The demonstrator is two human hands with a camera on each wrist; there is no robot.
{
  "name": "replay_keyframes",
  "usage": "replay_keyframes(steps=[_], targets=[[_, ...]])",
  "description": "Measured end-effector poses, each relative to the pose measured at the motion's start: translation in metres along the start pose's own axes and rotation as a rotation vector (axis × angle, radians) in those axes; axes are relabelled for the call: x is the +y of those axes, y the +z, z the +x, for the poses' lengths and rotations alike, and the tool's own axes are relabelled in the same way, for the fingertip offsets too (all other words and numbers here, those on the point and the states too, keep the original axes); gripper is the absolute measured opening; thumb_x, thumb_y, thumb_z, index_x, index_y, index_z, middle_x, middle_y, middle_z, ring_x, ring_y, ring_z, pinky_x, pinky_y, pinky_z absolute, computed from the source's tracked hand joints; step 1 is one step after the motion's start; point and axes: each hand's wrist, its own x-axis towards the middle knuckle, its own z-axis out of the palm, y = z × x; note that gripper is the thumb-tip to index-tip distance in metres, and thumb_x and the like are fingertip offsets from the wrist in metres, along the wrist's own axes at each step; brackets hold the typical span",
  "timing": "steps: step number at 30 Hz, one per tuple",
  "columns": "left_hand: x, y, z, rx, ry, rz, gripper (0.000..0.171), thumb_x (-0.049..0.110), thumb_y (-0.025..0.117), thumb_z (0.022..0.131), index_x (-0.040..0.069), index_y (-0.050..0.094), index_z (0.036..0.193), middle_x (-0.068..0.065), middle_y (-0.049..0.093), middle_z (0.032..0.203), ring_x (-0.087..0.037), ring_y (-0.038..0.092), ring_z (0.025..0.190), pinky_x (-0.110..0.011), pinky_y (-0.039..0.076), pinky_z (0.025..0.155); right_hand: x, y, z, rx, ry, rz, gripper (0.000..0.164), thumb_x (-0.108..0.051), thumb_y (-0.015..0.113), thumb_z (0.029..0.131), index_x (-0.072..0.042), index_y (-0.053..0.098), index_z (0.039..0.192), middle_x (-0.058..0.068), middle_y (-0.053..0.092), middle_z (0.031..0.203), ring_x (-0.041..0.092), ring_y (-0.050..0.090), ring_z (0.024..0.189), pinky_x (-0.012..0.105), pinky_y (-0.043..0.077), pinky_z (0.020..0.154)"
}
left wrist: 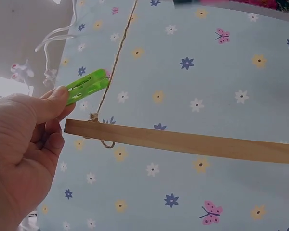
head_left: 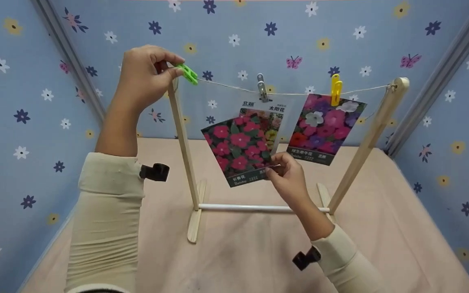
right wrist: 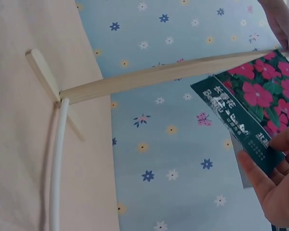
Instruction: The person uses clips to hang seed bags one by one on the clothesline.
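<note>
My left hand [head_left: 147,77] pinches a green clothespin [head_left: 187,74] between thumb and fingers, close to the left end of the twine [head_left: 230,86]. In the left wrist view the tip of the clothespin [left wrist: 89,86] is right at the twine [left wrist: 116,60]. Lower down, my right hand [head_left: 289,179] pinches the lower right corner of a seed packet [head_left: 238,142] with pink flowers, held tilted. That packet overlaps another packet [head_left: 277,122], which hangs from the twine by a grey clothespin [head_left: 262,87]. A yellow clothespin [head_left: 336,89] holds a third flower packet [head_left: 324,128] further right.
The twine runs between two wooden posts, the left post [head_left: 183,146] and the right post [head_left: 369,142]. A white rod [head_left: 246,207] joins them near the wooden feet [head_left: 196,219]. Below lies a pink cloth [head_left: 238,260], with flower-patterned blue walls [head_left: 234,24] around.
</note>
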Motion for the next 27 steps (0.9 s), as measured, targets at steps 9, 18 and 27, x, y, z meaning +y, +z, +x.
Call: replay_keyframes(steps=[9,18,27], targets=[[0.001,-0.002,0.005,-0.064,-0.069,0.013,0.019,0.015,0.064,0.095,0.004,0.075,0.107,-0.010,0.064,0.098,-0.012,0.043,0.074,-0.020,0.038,0.061,-0.011,0.030,0.017,0.080,0.028,-0.033,0.018,0.005,0.061,0.088,0.003,0.057,0.105,0.014,0.063,0.099,0.023,0.064,0.086,0.028,0.056,0.069],[0.001,-0.004,0.010,-0.127,-0.135,-0.011,0.020,0.018,0.065,0.095,0.006,0.075,0.107,-0.007,0.060,0.091,-0.014,0.042,0.071,-0.021,0.039,0.059,-0.020,0.052,0.027,0.108,0.025,-0.007,0.020,0.004,0.060,0.090,0.004,0.056,0.109,0.014,0.060,0.099,0.022,0.062,0.082,0.029,0.057,0.070],[0.003,-0.004,0.011,-0.165,-0.141,-0.015,0.018,0.016,0.065,0.095,0.005,0.076,0.105,-0.009,0.065,0.098,-0.015,0.045,0.071,-0.020,0.042,0.062,-0.026,0.062,0.031,0.142,-0.019,-0.039,0.019,0.004,0.061,0.090,0.003,0.057,0.109,0.013,0.062,0.099,0.022,0.063,0.085,0.029,0.055,0.071]])
